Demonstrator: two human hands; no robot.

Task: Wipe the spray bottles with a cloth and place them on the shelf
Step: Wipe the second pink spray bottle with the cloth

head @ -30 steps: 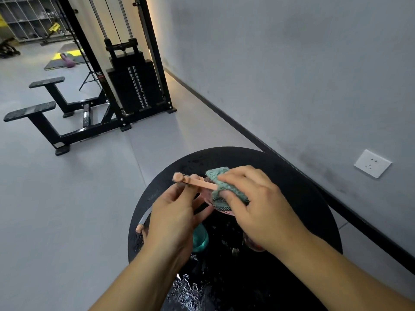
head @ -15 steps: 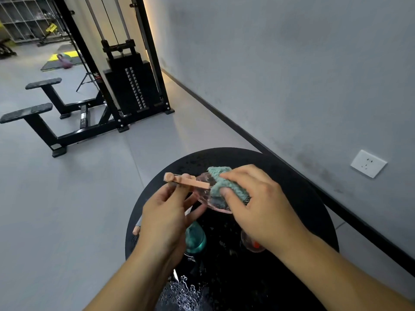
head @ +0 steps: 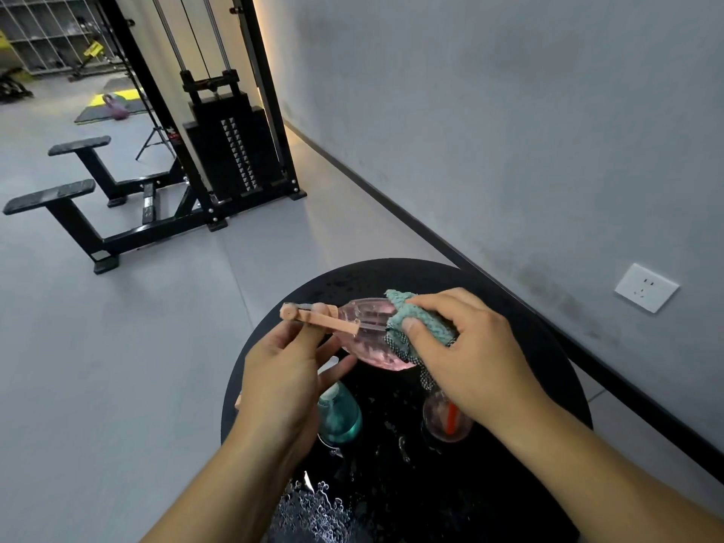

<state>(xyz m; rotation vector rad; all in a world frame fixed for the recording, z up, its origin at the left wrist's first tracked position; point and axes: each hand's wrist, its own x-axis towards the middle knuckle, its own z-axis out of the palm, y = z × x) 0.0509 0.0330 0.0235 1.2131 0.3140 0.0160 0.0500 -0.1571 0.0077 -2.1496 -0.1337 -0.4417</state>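
Pink and see-through, the spray bottle (head: 370, 335) lies on its side in the air above the round black table (head: 548, 346), its peach-coloured spray head (head: 319, 318) pointing left. The left hand (head: 286, 380) holds it by that spray head, fingers curled up around the neck from below. The right hand (head: 476, 356) presses a teal knitted cloth (head: 421, 321) against the bottle's body, thumb and fingers clamped on the cloth and wrapped over the bottle's right end; a checked corner of the cloth hangs down beneath the hand.

On the table under the hands stand two more spray bottles: a teal bottle (head: 340, 419) near the left wrist and a clear pinkish bottle with a red tube inside (head: 446, 423) under the right wrist, the two well apart. Water drops and a foamy wet patch (head: 309, 511) sit on the near part of the tabletop.

Beyond the table, far to the left, a black cable weight machine (head: 231, 150) stands against the grey wall (head: 509, 111) with two padded benches (head: 58, 194) beside it. A white wall socket (head: 646, 287) sits low on the wall at right. A shelving unit (head: 43, 29) shows at far left, too distant to make out its contents.
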